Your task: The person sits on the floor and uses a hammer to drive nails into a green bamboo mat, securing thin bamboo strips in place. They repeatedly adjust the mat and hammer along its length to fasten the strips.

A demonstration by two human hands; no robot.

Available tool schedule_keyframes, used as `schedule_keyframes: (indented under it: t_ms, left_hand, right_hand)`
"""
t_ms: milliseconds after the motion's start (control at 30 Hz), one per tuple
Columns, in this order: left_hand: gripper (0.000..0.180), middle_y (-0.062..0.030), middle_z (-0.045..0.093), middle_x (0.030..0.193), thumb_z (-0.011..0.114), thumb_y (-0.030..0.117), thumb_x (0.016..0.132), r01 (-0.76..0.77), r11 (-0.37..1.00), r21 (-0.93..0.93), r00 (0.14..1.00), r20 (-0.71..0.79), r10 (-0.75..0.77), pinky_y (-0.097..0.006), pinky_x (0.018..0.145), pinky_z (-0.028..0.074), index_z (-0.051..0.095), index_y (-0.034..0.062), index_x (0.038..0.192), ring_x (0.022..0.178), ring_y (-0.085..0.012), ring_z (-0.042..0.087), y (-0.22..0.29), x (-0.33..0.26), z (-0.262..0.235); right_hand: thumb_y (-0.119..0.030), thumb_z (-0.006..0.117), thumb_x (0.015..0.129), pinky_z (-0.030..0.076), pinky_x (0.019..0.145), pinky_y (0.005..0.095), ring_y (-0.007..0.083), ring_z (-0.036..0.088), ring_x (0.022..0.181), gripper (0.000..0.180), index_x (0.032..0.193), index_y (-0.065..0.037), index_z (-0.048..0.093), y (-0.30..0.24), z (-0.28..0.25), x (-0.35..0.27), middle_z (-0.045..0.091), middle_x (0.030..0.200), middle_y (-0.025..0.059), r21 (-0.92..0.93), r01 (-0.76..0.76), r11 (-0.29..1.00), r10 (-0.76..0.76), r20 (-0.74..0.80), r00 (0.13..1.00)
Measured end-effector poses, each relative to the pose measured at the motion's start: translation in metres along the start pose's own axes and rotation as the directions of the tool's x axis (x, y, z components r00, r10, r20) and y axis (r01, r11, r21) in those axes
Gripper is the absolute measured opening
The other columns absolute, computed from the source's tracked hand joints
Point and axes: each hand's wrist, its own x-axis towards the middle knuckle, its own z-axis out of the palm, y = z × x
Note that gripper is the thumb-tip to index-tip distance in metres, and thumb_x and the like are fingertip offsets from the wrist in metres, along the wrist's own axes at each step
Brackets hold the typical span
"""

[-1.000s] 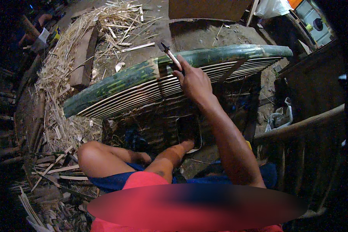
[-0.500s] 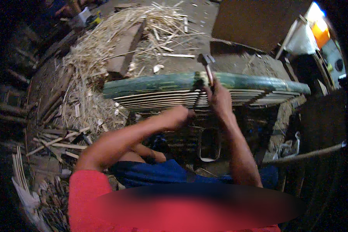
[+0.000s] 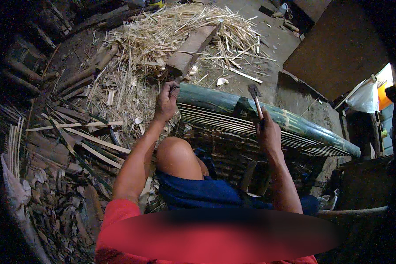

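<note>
Packaging at the far right edge only

A white plastic bag hangs or rests at the far right, crumpled and pale, just beside a bright orange container whose shape is cut off by the dark rim of the view. No labels, signs or screens can be made out anywhere else in the scene.

The person wears a red shirt with short sleeves, at six o'clock. Blue shorts cover the lap just above. Both forearms are bare.
</note>
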Motion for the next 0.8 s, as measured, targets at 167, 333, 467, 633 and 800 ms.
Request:
schedule_keyframes:
  t_ms: [167, 333, 467, 633, 800]
  left_hand:
    - [0.015, -0.0131, 0.064, 0.095, 0.052, 0.017, 0.101, 0.028, 0.982, -0.186, 0.994, 0.107, -0.009, -0.038, 0.078, 0.048, 0.053, 0.0052, 0.111, 0.087, -0.0236, 0.063, -0.02, 0.005, -0.001]
    - [0.012, -0.02, 0.068, 0.113, 0.051, 0.012, 0.1, -0.094, 0.994, -0.06, 0.982, 0.159, 0.102, -0.041, 0.086, 0.05, 0.052, 0.0038, 0.108, 0.1, -0.0324, 0.066, -0.012, 0.011, -0.01]
    - [0.013, -0.0214, 0.066, 0.121, 0.052, 0.012, 0.1, -0.159, 0.987, 0.0, 0.975, 0.154, 0.157, -0.042, 0.09, 0.05, 0.05, 0.0032, 0.109, 0.106, -0.0359, 0.066, 0.004, 0.014, -0.012]
    - [0.015, -0.022, 0.067, 0.118, 0.051, 0.015, 0.101, -0.145, 0.987, 0.067, 0.984, 0.111, 0.137, -0.042, 0.087, 0.052, 0.049, 0.0025, 0.108, 0.106, -0.0375, 0.066, 0.011, 0.013, -0.012]
    - [0.019, -0.0231, 0.067, 0.104, 0.053, 0.019, 0.1, -0.068, 0.989, 0.129, 0.985, 0.169, 0.046, -0.043, 0.078, 0.052, 0.05, 0.0034, 0.11, 0.095, -0.0375, 0.068, 0.0, 0.019, -0.012]
  right_hand:
    - [0.001, 0.05, 0.09, 0.049, 0.07, 0.0427, 0.0381, 0.059, 0.072, 0.072, 0.155, -0.018, 0.025, -0.051, -0.003, -0.009, 0.067, 0.097, 0.0249, 0.254, 0.049, 0.966, -0.073, 0.086, 0.994]
    - [0.008, 0.043, 0.088, 0.046, 0.07, 0.0377, 0.0343, 0.05, 0.071, 0.082, 0.159, -0.023, 0.016, -0.111, -0.017, -0.019, 0.063, 0.111, 0.026, 0.419, 0.236, 0.877, -0.328, 0.162, 0.931]
    - [0.007, 0.047, 0.086, 0.05, 0.078, 0.0419, 0.0416, 0.06, 0.086, 0.086, 0.158, -0.029, 0.016, -0.15, -0.031, -0.032, 0.061, 0.103, 0.0227, 0.287, 0.398, 0.872, -0.438, 0.091, 0.894]
    - [-0.004, 0.054, 0.086, 0.052, 0.075, 0.0523, 0.0449, 0.063, 0.088, 0.09, 0.159, -0.03, 0.009, -0.175, -0.039, -0.032, 0.058, 0.107, 0.0215, 0.249, 0.409, 0.878, -0.46, 0.203, 0.864]
    - [-0.009, 0.057, 0.087, 0.05, 0.066, 0.0537, 0.044, 0.062, 0.076, 0.089, 0.159, -0.031, 0.009, -0.179, -0.02, -0.011, 0.058, 0.093, 0.0242, 0.212, 0.419, 0.883, -0.464, 0.254, 0.849]
